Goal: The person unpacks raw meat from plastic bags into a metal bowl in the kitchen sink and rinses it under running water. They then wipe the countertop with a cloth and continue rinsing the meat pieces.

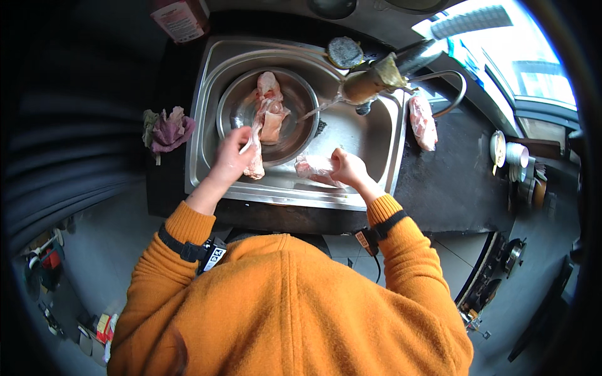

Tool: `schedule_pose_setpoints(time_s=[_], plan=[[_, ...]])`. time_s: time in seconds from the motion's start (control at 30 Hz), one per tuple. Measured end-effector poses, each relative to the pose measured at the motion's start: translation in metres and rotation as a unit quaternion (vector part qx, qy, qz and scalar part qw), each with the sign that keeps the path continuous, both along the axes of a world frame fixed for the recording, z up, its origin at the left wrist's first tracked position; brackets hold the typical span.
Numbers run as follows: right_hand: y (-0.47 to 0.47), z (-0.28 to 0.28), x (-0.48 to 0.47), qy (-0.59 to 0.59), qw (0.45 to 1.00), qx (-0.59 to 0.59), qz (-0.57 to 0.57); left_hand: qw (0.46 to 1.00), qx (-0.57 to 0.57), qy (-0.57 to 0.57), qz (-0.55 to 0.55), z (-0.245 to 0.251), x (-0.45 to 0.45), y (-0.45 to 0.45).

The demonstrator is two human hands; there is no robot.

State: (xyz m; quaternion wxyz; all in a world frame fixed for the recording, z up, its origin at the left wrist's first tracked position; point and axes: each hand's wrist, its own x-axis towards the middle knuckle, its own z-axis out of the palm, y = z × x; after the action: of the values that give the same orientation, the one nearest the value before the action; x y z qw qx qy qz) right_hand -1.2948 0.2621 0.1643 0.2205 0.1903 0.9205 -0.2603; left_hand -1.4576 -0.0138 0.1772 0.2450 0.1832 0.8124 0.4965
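Note:
Raw meat pieces [273, 123] lie in a round metal bowl [314, 113] inside the stainless steel sink [360, 136]. At the bowl's near left edge is my left hand [231, 155], beside a long meat piece [255, 162] that hangs over the rim; the fingers look slightly blurred, and their hold is unclear. To the right of the bowl, my right hand [350, 168] grips a piece of raw meat in clear plastic [312, 167] above the sink's near side. Another bagged piece of meat [423, 123] rests on the counter right of the sink.
Above the sink stands a faucet [371, 84] with a cloth-like wrap, water running toward the bowl. A round scrubber [344, 52] sits at the back rim. Purple leaves [171, 131] lie left on the dark counter [461, 188], bowls [517, 155] at far right, a pink bottle [180, 21] at back left.

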Motion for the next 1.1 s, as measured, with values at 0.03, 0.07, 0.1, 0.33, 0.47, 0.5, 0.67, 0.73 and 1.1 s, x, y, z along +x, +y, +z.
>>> schedule_pose_setpoints(time_s=[0.03, 0.07, 0.1, 0.33, 0.47, 0.5, 0.67, 0.73, 1.1], plan=[[-0.001, 0.018, 0.005, 0.022, 1.000, 0.011, -0.010, 0.997, 0.022, -0.059, -0.034, 0.008, 0.006, 0.009], [-0.004, 0.036, 0.011, 0.074, 0.997, 0.011, -0.011, 0.994, 0.013, -0.013, -0.104, 0.016, 0.013, 0.017], [-0.007, 0.051, 0.015, 0.089, 0.996, 0.022, -0.022, 0.985, -0.005, 0.032, -0.168, 0.023, 0.020, 0.023], [-0.038, 0.108, 0.031, 0.292, 0.955, 0.037, 0.039, 0.750, 0.090, -0.651, -0.069, 0.024, 0.029, 0.057], [-0.050, 0.116, 0.024, 0.313, 0.943, 0.036, 0.104, 0.626, 0.127, -0.767, -0.063, 0.016, 0.022, 0.053], [-0.051, 0.117, 0.022, 0.318, 0.941, 0.049, 0.107, 0.635, 0.159, -0.752, -0.072, 0.016, 0.023, 0.053], [-0.064, 0.124, 0.016, 0.325, 0.939, 0.112, 0.036, 0.699, 0.222, -0.680, 0.001, 0.024, 0.028, 0.056], [-0.075, 0.125, 0.017, 0.362, 0.925, 0.117, -0.003, 0.723, 0.235, -0.649, 0.024, 0.025, 0.027, 0.060], [-0.095, 0.094, 0.001, 0.382, 0.913, 0.141, -0.040, 0.745, 0.235, -0.610, 0.131, 0.014, 0.038, 0.064]])
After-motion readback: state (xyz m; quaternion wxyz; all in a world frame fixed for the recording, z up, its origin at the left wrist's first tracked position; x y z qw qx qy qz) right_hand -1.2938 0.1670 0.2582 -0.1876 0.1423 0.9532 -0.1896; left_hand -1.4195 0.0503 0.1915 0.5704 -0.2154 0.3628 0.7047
